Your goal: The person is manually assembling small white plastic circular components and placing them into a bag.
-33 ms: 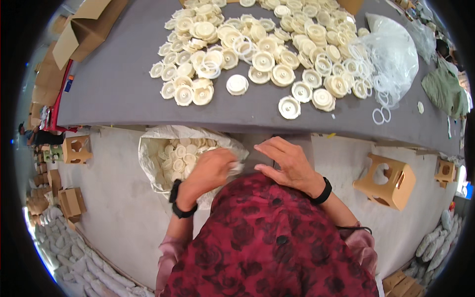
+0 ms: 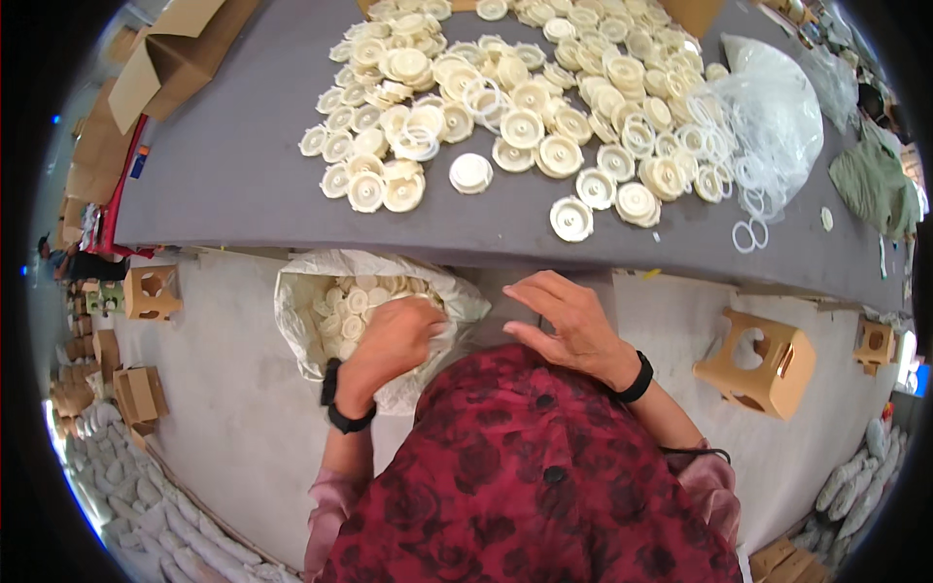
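Observation:
Over a white woven sack (image 2: 296, 355) holding several off-white round plastic pieces (image 2: 355, 303), my left hand (image 2: 394, 337) is closed with its fingers curled. Something pale and blurred shows at its fingertips; what it is I cannot make out. My right hand (image 2: 569, 328) hangs in the air between the sack and the table edge, thumb and fingers apart, holding nothing. Cream round plastic caps (image 2: 522, 128) are heaped on the grey table (image 2: 233, 165) beyond both hands. A single whiter cap (image 2: 470, 173) lies apart near the front.
Clear plastic rings (image 2: 750, 235) spill from a transparent bag (image 2: 782, 117) at the table's right. A green cloth (image 2: 875, 185) lies beyond it. Brown stools (image 2: 763, 360) stand on the floor at both sides, with an open carton (image 2: 180, 63) at the upper left.
My left hand has moved left, further over the sack. My right hand stays nearly in place, and the whole view has shifted slightly.

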A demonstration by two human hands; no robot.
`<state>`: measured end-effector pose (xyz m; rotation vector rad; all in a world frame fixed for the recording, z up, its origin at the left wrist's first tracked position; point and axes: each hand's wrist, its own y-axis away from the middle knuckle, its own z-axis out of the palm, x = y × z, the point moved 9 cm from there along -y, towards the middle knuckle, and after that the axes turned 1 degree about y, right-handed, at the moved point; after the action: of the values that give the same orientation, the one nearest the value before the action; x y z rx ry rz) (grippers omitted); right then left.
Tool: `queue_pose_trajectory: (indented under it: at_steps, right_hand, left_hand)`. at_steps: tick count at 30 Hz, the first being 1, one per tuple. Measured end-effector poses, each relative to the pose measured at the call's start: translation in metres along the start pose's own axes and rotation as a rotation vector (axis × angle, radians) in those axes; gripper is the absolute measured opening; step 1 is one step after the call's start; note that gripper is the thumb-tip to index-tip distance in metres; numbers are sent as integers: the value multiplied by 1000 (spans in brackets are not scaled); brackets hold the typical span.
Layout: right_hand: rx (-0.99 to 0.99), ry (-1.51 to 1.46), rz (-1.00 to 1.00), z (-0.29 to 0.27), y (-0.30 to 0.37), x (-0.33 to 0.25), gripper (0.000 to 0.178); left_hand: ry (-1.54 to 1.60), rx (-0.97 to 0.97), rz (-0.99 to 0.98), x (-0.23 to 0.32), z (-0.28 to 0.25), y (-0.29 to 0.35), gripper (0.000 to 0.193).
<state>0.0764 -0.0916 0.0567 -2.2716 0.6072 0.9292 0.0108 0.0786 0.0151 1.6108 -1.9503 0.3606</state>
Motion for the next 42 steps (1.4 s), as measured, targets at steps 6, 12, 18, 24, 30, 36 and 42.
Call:
queue_pose_trajectory:
  at_steps: [6,12,18,24,30,36,42]
  right_hand:
    - [47,190,73,-17,-51,36,23]
    - [25,373,-73,15,-135,38,19]
    - [79,534,-183,61,-187,46,18]
    - [212,324,-83,30,-193,64,8]
    - [171,-709,444,1,-177,126,12]
    - [186,-773,439,-15,-156,122,9]
    - [233,-678,384,-20,-128,97,9]
  left_hand:
    - [-200,301,-142,-51,-46,37,19]
    - [177,666,-160,-41,-62,-15,14]
    - [152,909,-170,-57,-81,-37,16]
    - [-93,945,-111,-61,-87,-48,22]
    - [58,982,-18,-67,-94,-52,16]
    - [1019,791,-228,-98,-72,-66,7]
    - [1621,571,-139,-64,-37,-82,21]
